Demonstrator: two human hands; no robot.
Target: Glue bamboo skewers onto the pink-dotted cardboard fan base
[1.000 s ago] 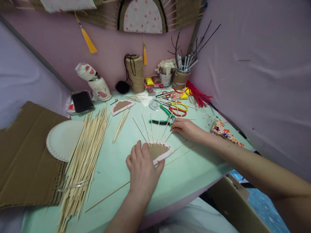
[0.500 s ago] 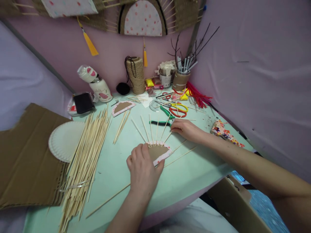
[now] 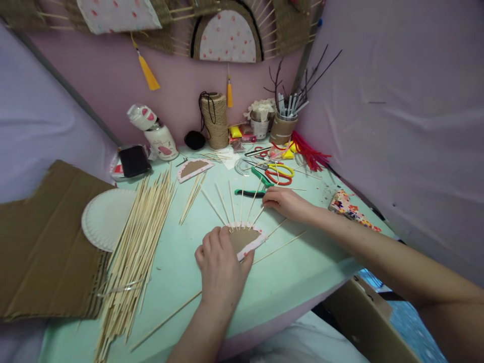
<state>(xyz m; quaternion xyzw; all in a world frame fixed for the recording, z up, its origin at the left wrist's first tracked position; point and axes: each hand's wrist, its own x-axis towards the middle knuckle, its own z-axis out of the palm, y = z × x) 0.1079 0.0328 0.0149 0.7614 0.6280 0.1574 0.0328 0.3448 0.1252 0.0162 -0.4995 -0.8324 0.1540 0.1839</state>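
While left hand [image 3: 221, 269] flattens semicircular cardboard [image 3: 245, 237], right hand [image 3: 284, 201] pinches thin skewer [image 3: 259, 214].

My left hand [image 3: 221, 269] hid near-left part of cardboard half-disc [image 3: 247, 236]. Left of half-disc, skewer pile [image 3: 132, 252] ran off bottom edge. Couldn't tell right hand [image 3: 285, 201] grip.

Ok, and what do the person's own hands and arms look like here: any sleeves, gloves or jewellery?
Both are bare. The left hand and right hand wear no gloves, and no ring shows on the fingers in view. The left forearm and right forearm carry no sleeve, watch or bracelet as far as the picture's edge.
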